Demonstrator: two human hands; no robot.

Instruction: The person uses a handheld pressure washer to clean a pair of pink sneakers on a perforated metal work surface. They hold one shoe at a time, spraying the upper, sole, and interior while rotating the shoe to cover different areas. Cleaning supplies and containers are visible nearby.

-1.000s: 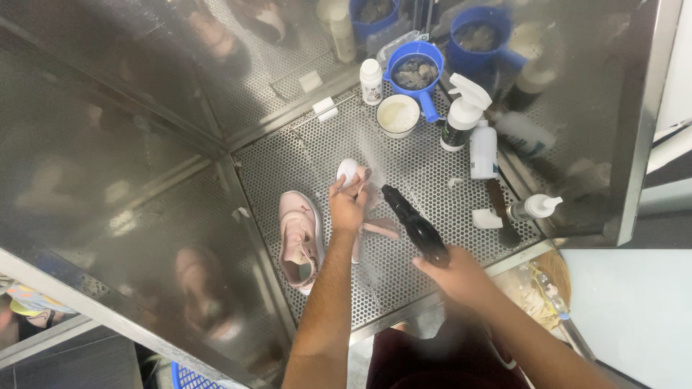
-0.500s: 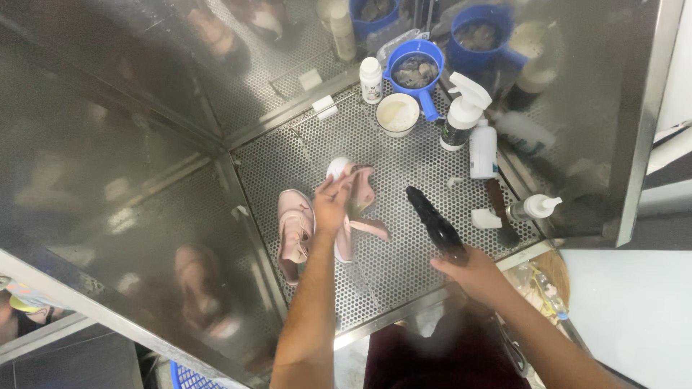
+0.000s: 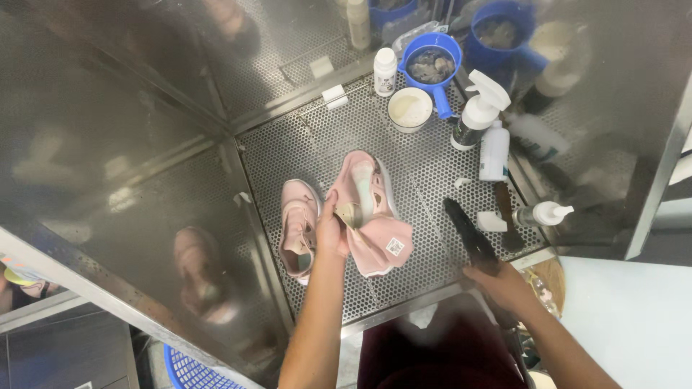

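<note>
The left hand was clamped on the pink shoe, long way pointing up and away, while the right hand, off to its right, gripped a dark brush.

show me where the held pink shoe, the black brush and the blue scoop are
held pink shoe (image 3: 378,209), head view, on the pink upper near the opening
black brush (image 3: 467,232), head view, on the middle of its dark body
blue scoop (image 3: 432,66), head view, on the bowl, by the back wall
</note>
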